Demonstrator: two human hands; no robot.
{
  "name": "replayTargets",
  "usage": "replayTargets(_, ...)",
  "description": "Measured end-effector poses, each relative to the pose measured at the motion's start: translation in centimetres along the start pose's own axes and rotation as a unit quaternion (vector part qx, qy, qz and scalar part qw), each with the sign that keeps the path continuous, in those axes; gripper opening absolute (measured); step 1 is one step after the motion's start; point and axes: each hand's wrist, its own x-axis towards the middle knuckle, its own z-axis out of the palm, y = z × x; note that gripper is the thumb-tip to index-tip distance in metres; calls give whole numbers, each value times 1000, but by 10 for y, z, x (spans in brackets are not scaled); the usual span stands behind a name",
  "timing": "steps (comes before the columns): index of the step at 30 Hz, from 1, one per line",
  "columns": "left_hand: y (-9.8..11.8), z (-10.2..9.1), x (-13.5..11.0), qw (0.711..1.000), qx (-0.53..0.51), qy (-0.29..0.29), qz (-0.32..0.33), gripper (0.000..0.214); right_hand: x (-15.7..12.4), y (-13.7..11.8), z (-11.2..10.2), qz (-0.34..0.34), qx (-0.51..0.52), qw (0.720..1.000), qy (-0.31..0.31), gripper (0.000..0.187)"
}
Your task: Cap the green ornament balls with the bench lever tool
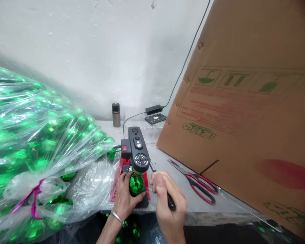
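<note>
Bench station, head view.

- Machine (138, 152): small black press with a red switch, standing on a red base (117, 184); landmark for all entries.
- Ball (136, 184): green, faceted, seated directly under the machine's head.
- Left hand (125, 198): in front of the machine, fingers curled around the ball from its left side; silver bracelet (117, 217) at the wrist.
- Right hand (169, 203): front right of the machine, fist closed on the lever (152, 167), whose black grip shows between the fingers.
- Scissors (200, 186): red-handled, lying flat to the right of the machine.
- Box (244, 112): large cardboard panel, leaning, further right of the machine.
- Bag (35, 142): clear plastic, full of green balls, tied with pink ribbon (33, 200), left of the machine.
- Can (116, 114): upright behind the machine, by the wall.
- Adapter (154, 109): black, behind the machine to the right, cable attached.
</note>
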Motion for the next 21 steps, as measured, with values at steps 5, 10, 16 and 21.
replayTargets(5, -6, 4, 3, 995, -85, -42, -43, 86, -4, 1, -1, -2, -2, 1000, -5, 31)
replayTargets(10, -4, 0, 5, 994, -74, -64, -42, 83, -10, 5, 0, -3, 6, 1000, 5, 31)
replayTargets(16, -5, 2, 4, 994, -66, -70, -48, 85, -28, 17, 5, 0, 5, 999, 33, 32)
replayTargets(21, -7, 5, 2, 995, -76, -57, -39, 85, -45, 32, 10, -14, 20, 997, 73, 36)
